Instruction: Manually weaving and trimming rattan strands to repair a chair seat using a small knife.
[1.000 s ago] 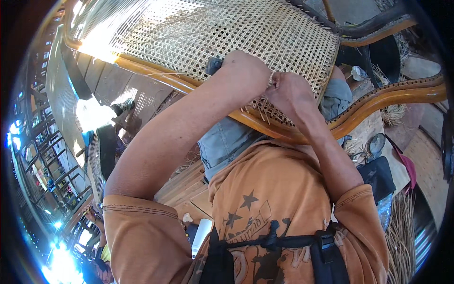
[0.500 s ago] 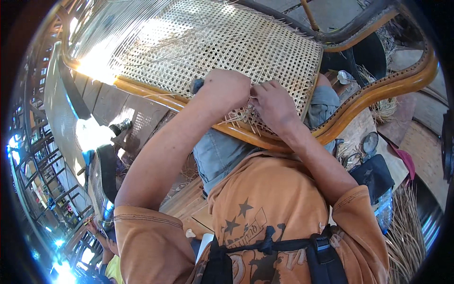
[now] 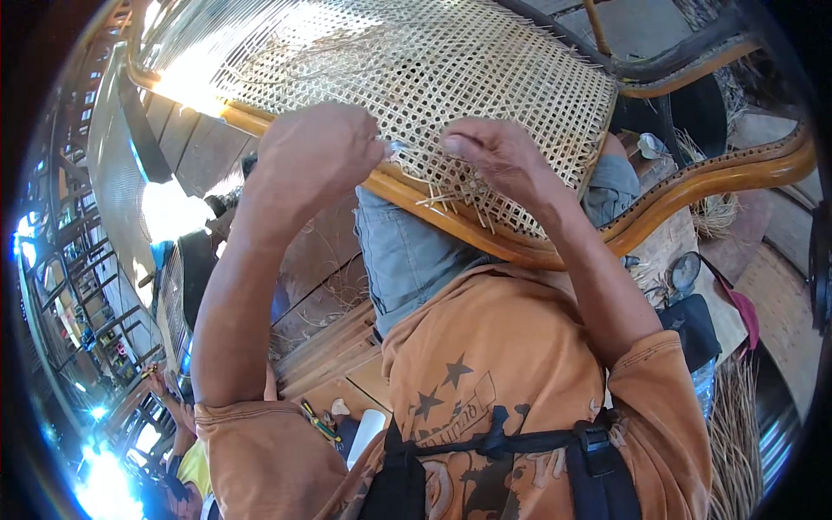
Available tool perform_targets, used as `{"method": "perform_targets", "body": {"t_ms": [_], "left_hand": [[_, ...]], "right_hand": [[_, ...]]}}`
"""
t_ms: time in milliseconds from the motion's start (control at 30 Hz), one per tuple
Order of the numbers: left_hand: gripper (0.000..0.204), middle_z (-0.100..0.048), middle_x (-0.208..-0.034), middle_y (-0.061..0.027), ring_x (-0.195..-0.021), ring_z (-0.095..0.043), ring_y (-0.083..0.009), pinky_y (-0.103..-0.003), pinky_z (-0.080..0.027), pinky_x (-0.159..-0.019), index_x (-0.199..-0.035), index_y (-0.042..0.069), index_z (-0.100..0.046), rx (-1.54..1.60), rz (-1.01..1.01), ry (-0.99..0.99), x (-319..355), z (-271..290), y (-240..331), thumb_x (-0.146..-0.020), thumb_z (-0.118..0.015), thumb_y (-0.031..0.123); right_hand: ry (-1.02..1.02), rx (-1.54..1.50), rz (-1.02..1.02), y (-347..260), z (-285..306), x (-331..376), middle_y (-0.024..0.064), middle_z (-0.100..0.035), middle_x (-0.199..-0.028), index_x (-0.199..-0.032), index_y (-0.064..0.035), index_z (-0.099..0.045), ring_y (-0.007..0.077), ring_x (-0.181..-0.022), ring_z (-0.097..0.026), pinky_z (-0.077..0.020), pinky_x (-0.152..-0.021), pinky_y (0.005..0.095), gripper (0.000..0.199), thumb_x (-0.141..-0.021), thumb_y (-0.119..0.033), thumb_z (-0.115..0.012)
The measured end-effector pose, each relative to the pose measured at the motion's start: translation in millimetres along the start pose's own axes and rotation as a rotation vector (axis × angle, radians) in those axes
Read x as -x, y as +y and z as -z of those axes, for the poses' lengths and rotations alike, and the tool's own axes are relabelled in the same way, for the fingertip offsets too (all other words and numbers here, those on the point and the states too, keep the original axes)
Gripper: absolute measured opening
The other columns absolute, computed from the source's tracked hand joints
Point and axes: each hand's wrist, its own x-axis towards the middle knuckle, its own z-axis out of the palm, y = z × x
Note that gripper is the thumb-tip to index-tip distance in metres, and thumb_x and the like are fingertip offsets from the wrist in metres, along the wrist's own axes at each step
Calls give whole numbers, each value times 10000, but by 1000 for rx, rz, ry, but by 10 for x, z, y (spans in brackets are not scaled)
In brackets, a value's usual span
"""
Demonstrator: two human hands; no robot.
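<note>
Hovering over the woven cane panel [image 3: 529, 78] at upper centre, left hand [image 3: 319, 154] and right hand [image 3: 503, 156] both sit curled, contents unclear, and one hard tug could snap those loose cane ends [image 3: 445, 205]!

The picture is mostly bright. A big white and blue light [image 3: 108, 490] shines at the bottom left, with a fuzzy glow. White glare also covers part of the wooden frame [image 3: 186, 95] and a spot on the panel [image 3: 169, 211] at the left, hiding what is under it. The woven cane [image 3: 520, 87] has sunny patches near the top. The floor [image 3: 325, 251] looks shady. The left hand [image 3: 316, 147] is a bit blurry. Straight things bend near the round, black edges.
</note>
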Motion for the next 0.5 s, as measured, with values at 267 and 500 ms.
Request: {"method": "perform_targets", "body": {"t_ms": [267,500], "left_hand": [[162,-653,-728,-124,-712,-660,-284,-418,-511,-610,-760,69,-676,-123,-210,-71,-375,-340,444,-781,-564,185],[126,-668,-770,-131,-705,-664,-286,-415,-524,-601,-753,52,-680,-194,-361,-145,-577,-339,607,-727,-571,111]], "right_hand": [[-198,127,-481,-12,116,218,169,-614,-743,-855,-52,-642,296,-678,-609,-467,-640,389,214,-815,-247,-563],[-188,350,-395,56,50,171,187,-555,-623,-792,-3,-603,310,-574,-560,-451,-594,387,215,-783,-207,-537]]}}
